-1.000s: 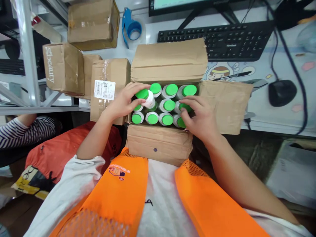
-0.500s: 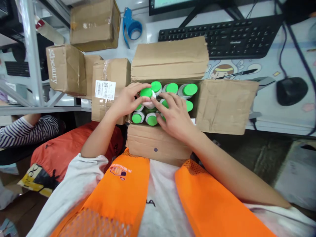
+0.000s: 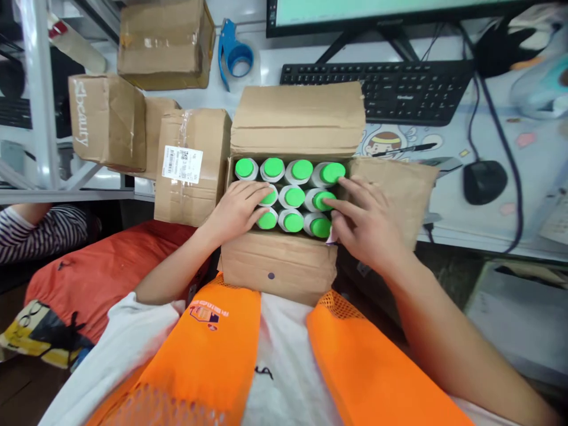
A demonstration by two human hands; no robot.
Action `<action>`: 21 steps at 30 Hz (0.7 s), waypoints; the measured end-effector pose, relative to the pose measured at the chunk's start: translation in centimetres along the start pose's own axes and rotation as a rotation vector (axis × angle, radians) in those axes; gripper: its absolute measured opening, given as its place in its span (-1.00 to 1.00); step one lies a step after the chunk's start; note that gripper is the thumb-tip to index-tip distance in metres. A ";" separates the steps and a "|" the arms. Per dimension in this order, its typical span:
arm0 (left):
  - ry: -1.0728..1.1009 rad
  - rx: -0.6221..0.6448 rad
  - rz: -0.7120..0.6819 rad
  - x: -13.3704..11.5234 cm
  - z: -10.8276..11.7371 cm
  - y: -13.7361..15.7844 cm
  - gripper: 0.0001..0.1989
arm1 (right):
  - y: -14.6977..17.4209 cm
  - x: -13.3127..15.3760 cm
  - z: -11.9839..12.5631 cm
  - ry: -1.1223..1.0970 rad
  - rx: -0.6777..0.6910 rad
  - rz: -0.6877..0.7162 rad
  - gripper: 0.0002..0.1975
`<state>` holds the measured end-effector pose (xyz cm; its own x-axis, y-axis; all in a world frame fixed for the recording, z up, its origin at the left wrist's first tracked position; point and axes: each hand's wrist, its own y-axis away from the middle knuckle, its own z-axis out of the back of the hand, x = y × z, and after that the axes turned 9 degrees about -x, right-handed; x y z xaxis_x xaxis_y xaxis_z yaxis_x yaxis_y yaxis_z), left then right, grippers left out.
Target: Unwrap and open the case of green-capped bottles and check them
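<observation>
Where the open cardboard box (image 3: 279,269) sits in front of the person, green-capped white bottles (image 3: 293,222) stand in it in three rows, caps upward. Four show in the far row, and three in each of the two nearer rows (the left hand hides what lies at their left end). That left hand (image 3: 237,214) lies over this end, its fingertips at the caps of the middle and near rows; whether it grips one, I cannot tell. The right hand (image 3: 370,222) is spread fairly wide at the opposite end, a fingertip against the middle row's last cap and another finger beside the far row's last cap, no bottle enclosed.

Just left of the open box is a taped carton (image 3: 213,148) bearing a white label (image 3: 182,164), with more cartons past it. Beyond the far flap are a blue tape dispenser (image 3: 231,53), to the left, and a black keyboard (image 3: 408,94) below a monitor (image 3: 386,15). A mouse (image 3: 485,182) rests farther right. At lower left lies a red-orange bag (image 3: 110,266), near another person's striped sleeve (image 3: 39,234).
</observation>
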<state>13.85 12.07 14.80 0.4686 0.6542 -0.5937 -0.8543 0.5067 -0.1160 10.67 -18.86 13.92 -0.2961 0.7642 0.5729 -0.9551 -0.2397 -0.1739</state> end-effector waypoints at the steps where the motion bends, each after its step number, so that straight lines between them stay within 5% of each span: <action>1: 0.009 -0.028 0.010 0.0 0.4 0.3 -0.61 | 0.5 -0.7 0.3 -0.015 -0.003 0.002 -0.75; 8: 0.059 -0.124 0.158 -2.4 1.0 6.0 -0.68 | 3.0 -2.4 -0.2 -0.185 -0.122 0.002 -0.77; 13: 0.103 0.111 0.115 -5.0 -1.0 9.0 -0.64 | 2.5 -2.3 -1.0 -0.223 -0.210 -0.029 -0.83; 18: 0.002 0.100 0.084 -2.9 -5.2 10.3 -0.54 | -1.4 -1.9 0.2 -0.026 -0.218 0.029 -0.76; 21: 0.028 0.027 0.053 -1.2 -7.7 10.7 -0.59 | -5.0 -1.5 0.4 0.105 -0.078 0.101 -0.69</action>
<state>2.39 12.35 8.12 0.4162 0.6646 -0.6206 -0.8711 0.4871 -0.0626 15.86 -19.06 14.29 -0.3857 0.7977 0.4635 -0.9167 -0.2743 -0.2906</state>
